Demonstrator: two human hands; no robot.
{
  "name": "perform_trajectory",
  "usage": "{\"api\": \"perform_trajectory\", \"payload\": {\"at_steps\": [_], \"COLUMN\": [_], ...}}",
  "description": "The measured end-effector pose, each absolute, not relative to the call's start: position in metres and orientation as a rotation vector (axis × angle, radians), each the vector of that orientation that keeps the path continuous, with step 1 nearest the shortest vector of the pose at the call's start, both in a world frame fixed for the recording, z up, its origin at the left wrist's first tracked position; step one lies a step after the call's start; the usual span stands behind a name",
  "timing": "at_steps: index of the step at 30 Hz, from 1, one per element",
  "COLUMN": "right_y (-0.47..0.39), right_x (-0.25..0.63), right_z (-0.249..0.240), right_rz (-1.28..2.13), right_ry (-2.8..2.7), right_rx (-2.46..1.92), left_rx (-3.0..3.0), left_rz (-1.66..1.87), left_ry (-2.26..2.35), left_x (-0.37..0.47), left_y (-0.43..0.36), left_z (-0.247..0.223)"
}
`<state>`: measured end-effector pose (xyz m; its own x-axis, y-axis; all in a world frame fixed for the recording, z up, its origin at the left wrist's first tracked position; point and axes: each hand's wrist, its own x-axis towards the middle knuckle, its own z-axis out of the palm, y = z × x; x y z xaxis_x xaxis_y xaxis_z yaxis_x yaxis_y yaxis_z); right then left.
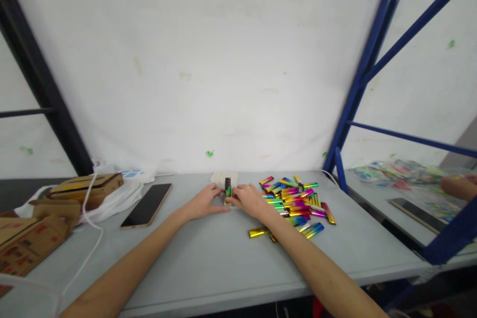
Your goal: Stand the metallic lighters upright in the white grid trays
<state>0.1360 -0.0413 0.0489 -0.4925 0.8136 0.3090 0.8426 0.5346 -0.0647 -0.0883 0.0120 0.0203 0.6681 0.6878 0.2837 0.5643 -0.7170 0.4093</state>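
Observation:
Near the back middle of the grey table (208,268), a small dark-topped cylinder with a green part (228,189) stands upright between my two hands. My left hand (205,202) is at its left side, with thumb and fingers apart and the fingertips close to it. From the right, my right hand (248,198) has its curled fingers against the cylinder's lower part. A pale tray with small holes (219,177) lies just behind. To the right is a loose pile of shiny, multicoloured metallic tubes (294,203), partly hidden by my right forearm.
A dark phone (147,206) lies left of my hands. Farther left are cardboard boxes (35,233), white plastic bags and a white cable (89,198). Blue metal shelving (367,74) rises at right; beyond it are another phone (417,213), plastic packets and another person's hand.

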Motion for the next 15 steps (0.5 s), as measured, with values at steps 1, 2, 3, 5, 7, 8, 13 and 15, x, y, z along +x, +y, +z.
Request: {"api": "perform_trajectory", "payload": {"at_steps": [1,2,3,5,7,8,13,15], "right_y": [-0.041,-0.04,-0.038,-0.031,-0.021,-0.016,0.006,0.011], "right_x": [0.137,0.139,0.142,0.153,0.173,0.185,0.244,0.256], "right_z": [0.048,0.048,0.048,0.05,0.051,0.051,0.037,0.031], "right_rz": [-0.108,-0.073,-0.043,-0.029,-0.091,-0.137,-0.153,-0.072], "right_ry": [-2.482,-2.483,-2.474,-2.409,-2.295,-2.229,-2.165,-2.238], "right_rx": [-1.353,-1.321,-1.291,-1.28,-1.352,-1.401,-1.632,-1.721], "left_rx": [2.601,2.602,2.602,2.595,2.591,2.591,2.597,2.595], "left_rz": [0.618,0.63,0.641,0.659,0.657,0.652,0.632,0.638], "left_ry": [1.0,1.002,1.002,1.005,1.009,1.016,1.039,1.041], "left_x": [-0.088,-0.088,-0.088,-0.087,-0.087,-0.087,-0.087,-0.087], "left_y": [0.012,0.012,0.011,0.011,0.011,0.011,0.011,0.01], "left_z": [0.021,0.021,0.022,0.022,0.022,0.022,0.022,0.023]}}
